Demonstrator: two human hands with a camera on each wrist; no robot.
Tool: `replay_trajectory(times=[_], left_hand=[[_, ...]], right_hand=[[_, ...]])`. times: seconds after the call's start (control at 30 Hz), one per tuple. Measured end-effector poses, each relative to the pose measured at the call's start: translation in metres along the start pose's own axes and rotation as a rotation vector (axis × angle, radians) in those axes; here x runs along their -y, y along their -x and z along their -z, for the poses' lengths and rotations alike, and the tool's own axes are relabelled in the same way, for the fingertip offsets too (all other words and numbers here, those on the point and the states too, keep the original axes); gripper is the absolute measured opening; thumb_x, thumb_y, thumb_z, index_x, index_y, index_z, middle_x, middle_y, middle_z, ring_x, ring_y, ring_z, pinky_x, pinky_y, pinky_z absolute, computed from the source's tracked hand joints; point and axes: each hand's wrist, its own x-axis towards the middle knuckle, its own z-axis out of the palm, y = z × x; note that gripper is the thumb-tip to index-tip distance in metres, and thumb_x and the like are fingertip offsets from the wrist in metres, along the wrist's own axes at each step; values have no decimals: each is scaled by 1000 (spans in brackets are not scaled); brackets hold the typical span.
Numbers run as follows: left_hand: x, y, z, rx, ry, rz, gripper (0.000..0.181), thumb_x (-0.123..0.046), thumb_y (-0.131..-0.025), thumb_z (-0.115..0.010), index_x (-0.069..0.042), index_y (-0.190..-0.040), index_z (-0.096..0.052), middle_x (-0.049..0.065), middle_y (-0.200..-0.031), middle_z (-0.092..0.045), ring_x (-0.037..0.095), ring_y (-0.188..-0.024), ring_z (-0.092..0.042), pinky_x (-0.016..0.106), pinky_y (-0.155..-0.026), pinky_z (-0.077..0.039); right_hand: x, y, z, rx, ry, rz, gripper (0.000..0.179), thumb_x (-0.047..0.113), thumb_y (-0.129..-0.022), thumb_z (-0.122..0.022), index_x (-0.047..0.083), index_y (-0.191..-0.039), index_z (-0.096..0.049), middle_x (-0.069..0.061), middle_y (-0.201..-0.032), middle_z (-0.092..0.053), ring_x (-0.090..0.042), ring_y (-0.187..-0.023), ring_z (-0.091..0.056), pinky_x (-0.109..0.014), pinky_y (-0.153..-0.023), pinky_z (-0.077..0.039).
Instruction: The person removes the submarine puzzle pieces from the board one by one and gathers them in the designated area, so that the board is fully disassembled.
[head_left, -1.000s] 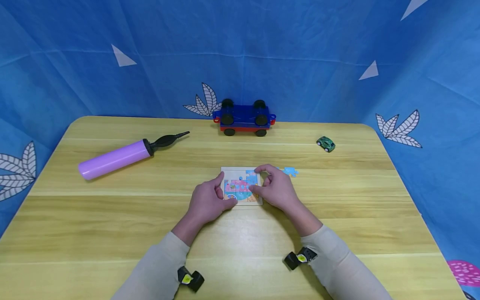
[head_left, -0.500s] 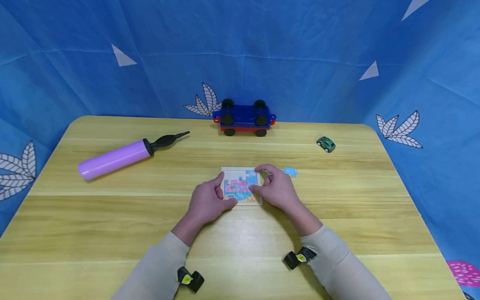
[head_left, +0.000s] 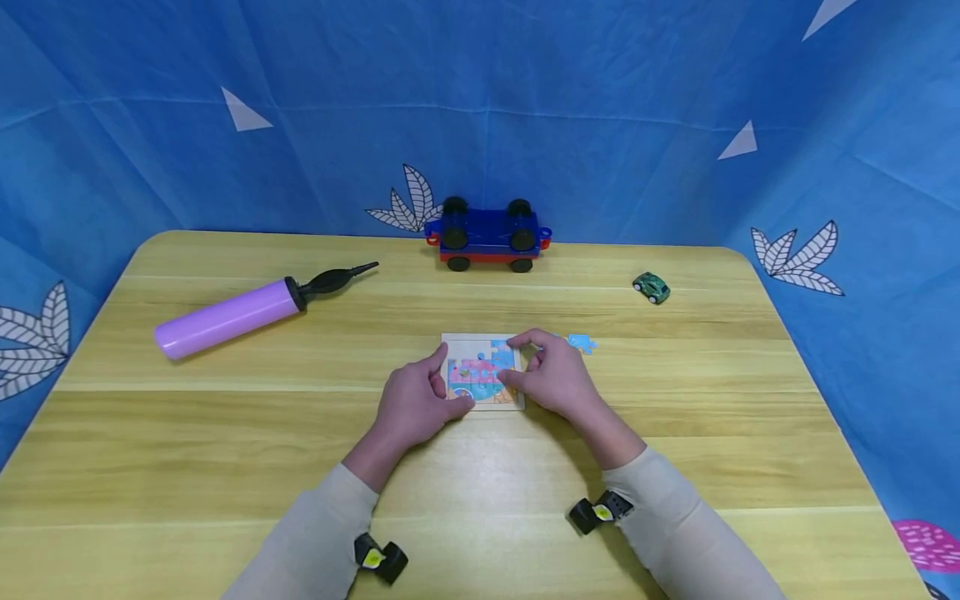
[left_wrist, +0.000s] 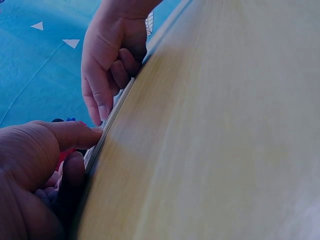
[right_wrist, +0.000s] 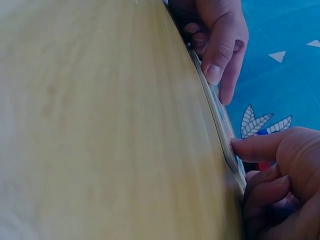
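A small jigsaw puzzle board [head_left: 461, 346] with a pale frame lies mid-table, pink and blue pieces filling its lower part and right side. My left hand [head_left: 416, 407] grips its lower-left corner, index finger at the left edge and thumb on the bottom rim. With thumb and index finger, my right hand [head_left: 555, 379] pinches a blue puzzle piece [head_left: 503, 357] at the upper right of the board; its other fingers curl under. Both wrist views show the board edge-on, the left wrist view with my left thumb [left_wrist: 75, 135] on the rim, the right wrist view with my right thumb [right_wrist: 255, 147].
A loose blue puzzle piece [head_left: 581, 343] lies just beyond my right hand, another partly hidden behind it. Farther back are a blue and red toy wagon [head_left: 491, 233] and a small green toy car [head_left: 651, 287]. A purple hand pump [head_left: 228, 321] lies at the left.
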Motion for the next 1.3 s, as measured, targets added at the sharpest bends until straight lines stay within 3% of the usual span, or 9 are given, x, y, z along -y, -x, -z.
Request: replay_trajectory(times=[0.23, 0.47, 0.83, 1.17, 1.3], left_hand=[[0, 0, 0, -5, 0, -5, 91, -27, -76, -89, -3, -150, -42, 0, -67, -52, 17, -56, -44, 34, -57, -37], [0, 1, 0, -5, 3, -11, 91, -27, -76, -89, -3, -150, -42, 0, -67, -52, 17, -56, -44, 34, -56, -37], [-1, 1, 0, -2, 5, -9, 91, -27, -76, -88, -3, -150, -42, 0, -67, -52, 17, -56, -44, 34, -57, -37], [0, 0, 0, -2, -10, -9, 91, -28, -76, -89, -3, -150, -43, 0, -67, -52, 16, -56, -44, 34, -56, -37], [-1, 0, 0, -5, -12, -8, 90, -27, -76, -89, -2, -150, -43, 0, -66, -52, 16, -56, -44, 33, -55, -36]], right_hand=[[-1, -1, -1, -3, -4, -12, 43, 19, -82, -84, 12, -120, -66, -2, -54, -46, -17, -43, -41, -31, -44, -34], [0, -1, -2, 11, -82, -39, 37, 12, -82, -83, 11, -113, -64, -2, -56, -45, -17, -45, -39, -29, -45, -32], [-3, -1, -3, -10, -67, -40, 51, 14, -80, -85, 15, -125, -60, -2, -59, -45, -17, -48, -40, -30, -46, -33], [-5, -1, -5, 24, -104, 91, 31, 7, -85, -80, 12, -113, -69, 0, -57, -38, -17, -48, -36, -32, -52, -33], [-4, -1, -4, 52, -91, 103, 26, 6, -86, -78, 11, -111, -70, 0, -59, -40, -16, -49, -36, -31, -54, -33]])
